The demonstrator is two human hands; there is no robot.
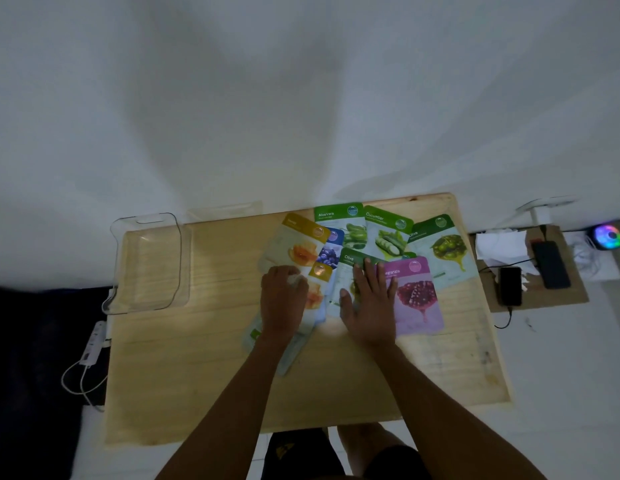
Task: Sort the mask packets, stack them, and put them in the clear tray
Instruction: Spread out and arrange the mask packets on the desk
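Several mask packets lie fanned out on the wooden table (204, 368): a yellow one (299, 245), a blue one (331, 252), Aloe Vera (346, 221), Cucumber (388, 233), a dark green Olive (447, 247) and a purple pomegranate one (419, 299). My left hand (282, 299) rests on a second yellow packet (317, 289), fingers curled over its edge. My right hand (370, 306) lies flat with fingers spread on another Olive packet (348, 268), touching the purple one. The clear tray (145, 265) stands at the table's far left, with nothing in it.
A cardboard sheet (564, 299) to the right of the table carries two phones (511, 285) and crumpled white paper (498, 247). A glowing coloured fan (609, 237) sits at far right. A power strip with cables (92, 348) lies left of the table. My knees show below the near edge.
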